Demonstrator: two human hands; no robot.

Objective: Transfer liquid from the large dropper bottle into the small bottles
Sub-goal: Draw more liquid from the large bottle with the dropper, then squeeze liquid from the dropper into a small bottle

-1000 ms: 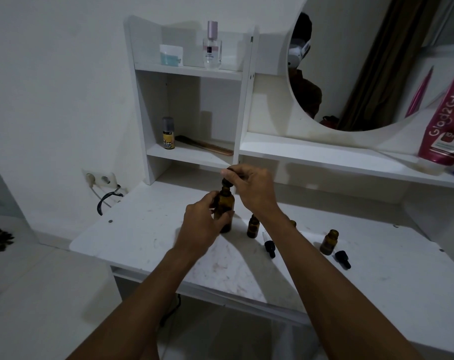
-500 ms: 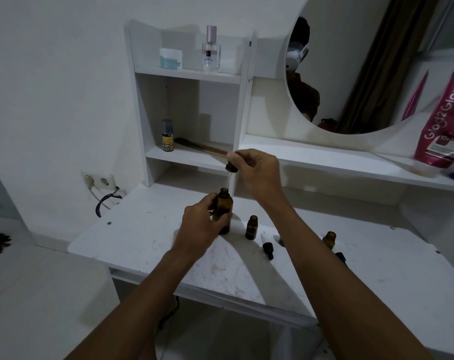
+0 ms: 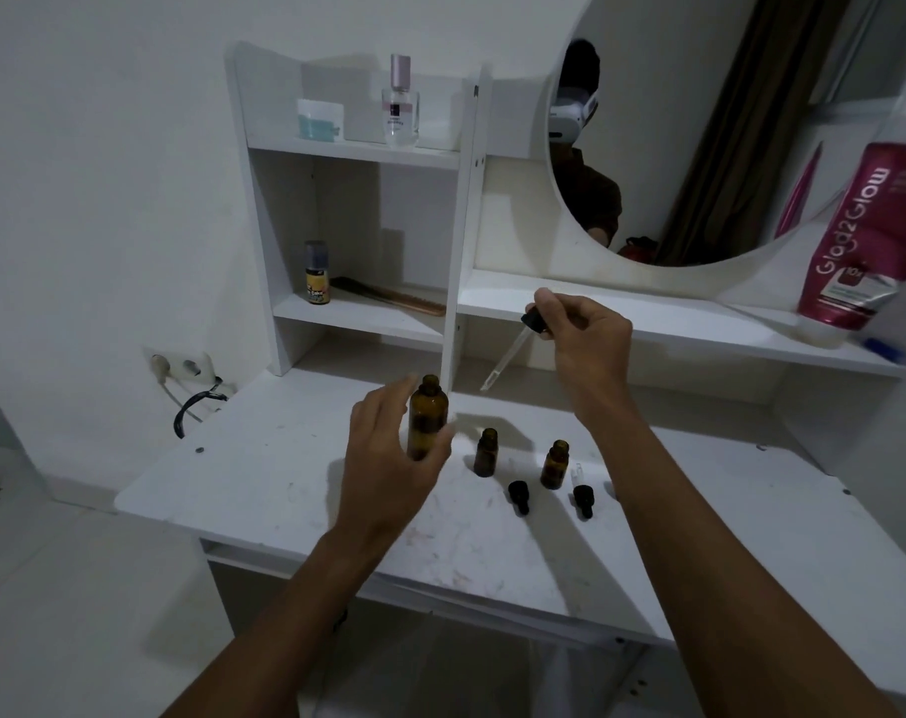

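The large amber bottle [image 3: 428, 414] stands uncapped on the white table [image 3: 264, 474]. My left hand [image 3: 391, 458] curls loosely around its near side with fingers apart; a firm grip is not evident. My right hand [image 3: 583, 339] holds the dropper [image 3: 513, 349] by its black cap, up and to the right of the bottle, with the glass tube slanting down-left. Two small amber bottles [image 3: 486, 452] [image 3: 554, 464] stand open to the right. Two small black dropper caps [image 3: 519, 495] [image 3: 583, 499] lie in front of them.
A white shelf unit [image 3: 456, 282] rises behind the table, holding a spray can [image 3: 317, 273], a comb [image 3: 394, 298], a perfume bottle [image 3: 400, 103] and a jar [image 3: 319, 119]. A round mirror [image 3: 725, 121] and a pink tube [image 3: 862, 241] are at the right. A wall socket with cable [image 3: 181, 370] is at the left.
My right hand lifted the dropper out of the large bottle and carried it up and to the right. My left hand loosened around the bottle.
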